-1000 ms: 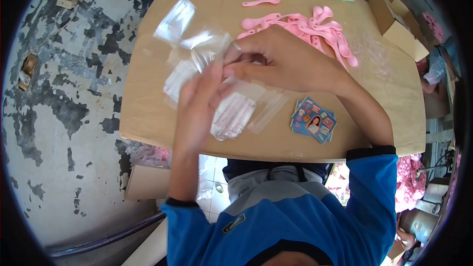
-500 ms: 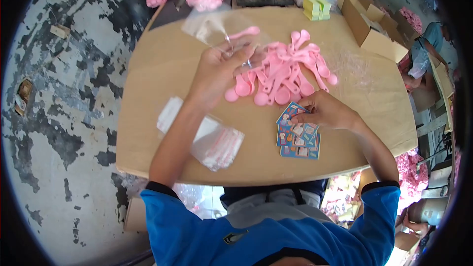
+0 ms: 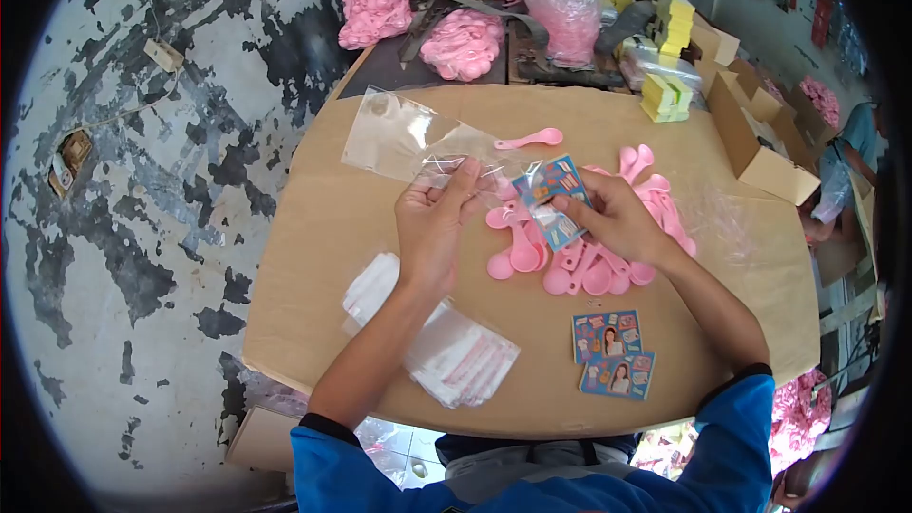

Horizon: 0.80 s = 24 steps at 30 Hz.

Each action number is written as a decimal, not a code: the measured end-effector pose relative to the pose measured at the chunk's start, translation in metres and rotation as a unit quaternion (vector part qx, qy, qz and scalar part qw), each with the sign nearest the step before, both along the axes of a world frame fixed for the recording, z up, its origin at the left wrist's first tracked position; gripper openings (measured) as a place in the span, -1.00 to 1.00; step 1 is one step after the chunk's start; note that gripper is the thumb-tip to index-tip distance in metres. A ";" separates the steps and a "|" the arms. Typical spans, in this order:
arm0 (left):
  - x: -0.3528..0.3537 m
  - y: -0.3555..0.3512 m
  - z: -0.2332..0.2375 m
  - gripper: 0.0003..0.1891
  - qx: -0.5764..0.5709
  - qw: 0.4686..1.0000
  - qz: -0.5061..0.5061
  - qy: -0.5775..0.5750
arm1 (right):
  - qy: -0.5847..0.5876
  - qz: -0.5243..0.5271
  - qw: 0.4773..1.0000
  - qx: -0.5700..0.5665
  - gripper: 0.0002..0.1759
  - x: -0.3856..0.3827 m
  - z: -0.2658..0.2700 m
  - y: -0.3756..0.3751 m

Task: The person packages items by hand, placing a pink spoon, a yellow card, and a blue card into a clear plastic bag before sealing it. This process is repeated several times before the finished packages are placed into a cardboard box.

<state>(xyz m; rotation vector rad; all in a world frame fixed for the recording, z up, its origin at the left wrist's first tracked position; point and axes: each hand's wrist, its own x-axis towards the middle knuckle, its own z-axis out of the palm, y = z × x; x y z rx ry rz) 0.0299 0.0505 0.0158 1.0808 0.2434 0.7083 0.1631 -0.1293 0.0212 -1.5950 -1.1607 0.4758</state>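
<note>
My left hand [image 3: 439,218] pinches a clear plastic bag [image 3: 388,138] that stretches out to the left and right of its fingers. Between thumb and fingers of my right hand [image 3: 617,214] is a blue printed card [image 3: 554,204], its left edge overlapping the bag's mouth. Behind and below that card lies a pile of pink spoons [image 3: 597,275], partly hidden by my right hand. One pink spoon [image 3: 532,139] rests apart, just beyond the bag. Two more printed cards [image 3: 616,375] overlap on the table near me. A stack of clear bags [image 3: 461,356] lies beside my left forearm.
The brown-covered table [image 3: 313,228] has a rounded outline. Along its far side are a bundle of pink pieces [image 3: 463,45], a tall plastic sack [image 3: 562,0] and yellow stacks [image 3: 668,98]. An open cardboard box [image 3: 760,138] stands at the right, near another person [image 3: 860,147].
My right hand has lifted one card off the small pile and brought it up and left to the bag in my left hand. The view has tilted upward.
</note>
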 end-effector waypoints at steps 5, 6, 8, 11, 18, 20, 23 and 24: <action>0.001 -0.003 -0.001 -0.73 0.013 0.999 0.035 0.027 | 0.137 -0.003 0.990 -0.023 -0.75 -0.011 -0.010 -0.002; 0.000 -0.005 0.001 -0.72 0.025 0.999 0.020 0.027 | 0.132 0.007 0.991 -0.016 -0.74 -0.007 -0.017 -0.001; 0.001 -0.010 0.003 -0.70 0.044 0.999 -0.005 0.029 | 0.115 0.010 0.993 -0.002 -0.74 -0.007 -0.020 0.001; 0.000 -0.014 0.000 -0.68 0.066 0.996 -0.022 0.052 | 0.102 0.010 0.995 -0.016 -0.74 -0.009 -0.014 0.000; 0.001 -0.023 0.002 -0.67 0.085 0.995 -0.015 0.056 | 0.027 0.037 0.999 -0.030 -0.73 -0.002 -0.016 -0.002; 0.002 -0.020 -0.001 -0.64 0.092 0.994 -0.024 0.059 | 0.017 0.039 0.998 -0.038 -0.72 0.000 -0.015 -0.003; 0.002 -0.015 -0.004 -0.58 0.109 0.990 -0.050 0.078 | 0.004 0.050 0.997 -0.056 -0.72 0.003 -0.013 -0.005; 0.001 -0.017 -0.004 -0.56 0.107 0.990 -0.053 0.073 | -0.001 0.055 0.996 -0.075 -0.72 0.001 -0.004 -0.008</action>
